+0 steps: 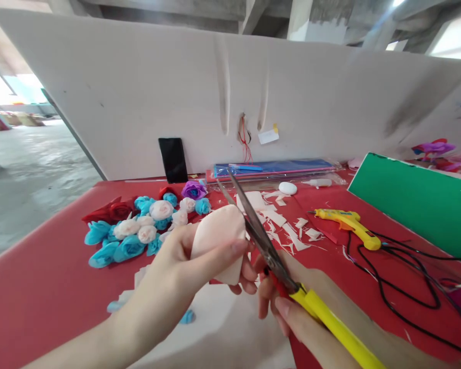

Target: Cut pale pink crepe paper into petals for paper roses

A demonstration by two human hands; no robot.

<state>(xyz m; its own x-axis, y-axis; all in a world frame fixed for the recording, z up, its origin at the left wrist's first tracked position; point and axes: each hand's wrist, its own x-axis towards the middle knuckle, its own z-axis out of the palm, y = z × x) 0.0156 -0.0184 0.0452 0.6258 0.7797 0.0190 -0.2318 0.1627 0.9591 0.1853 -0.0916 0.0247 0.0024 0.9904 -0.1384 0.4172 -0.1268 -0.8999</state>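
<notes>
Left hand closed on pink paper, thumb across the front, fingers behind. Paper sits at the hand's 1 o'clock. Right hand, at paper's 5 o'clock, curled around scissors by the yellow handle. Blades slightly apart, against paper's 3 o'clock edge. Flowers at paper's 9 o'clock. Scraps and glue gun at 3 o'clock. All on red table.

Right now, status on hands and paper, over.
Left hand pinching pink paper. Right hand gripping scissors, blades open at its edge. Glue gun off right, apart.
</notes>
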